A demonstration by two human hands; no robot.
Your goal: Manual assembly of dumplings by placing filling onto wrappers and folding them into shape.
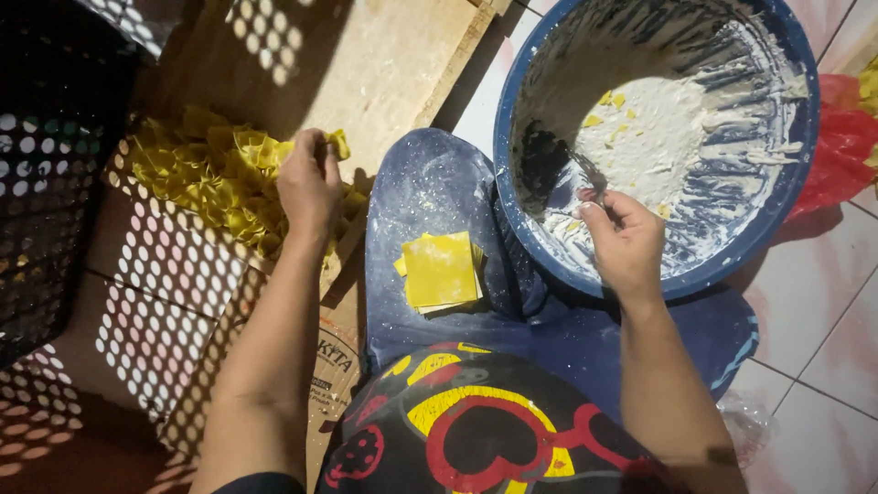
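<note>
Inside, blue basin [788, 155] holds white flour [672, 133] (yellow scraps [611, 99] too).

wrappers [442, 270] on lap, bowl [786, 197] right

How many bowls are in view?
1: a large blue bowl smeared with white flour, resting at the person's right knee, with the right hand at its near rim. Others may lie outside the frame.

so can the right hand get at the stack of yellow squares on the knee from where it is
Probably yes. The right hand rests at the blue bowl's near rim, and the stack of yellow squares lies uncovered on the knee beside it, with nothing between them.
</note>
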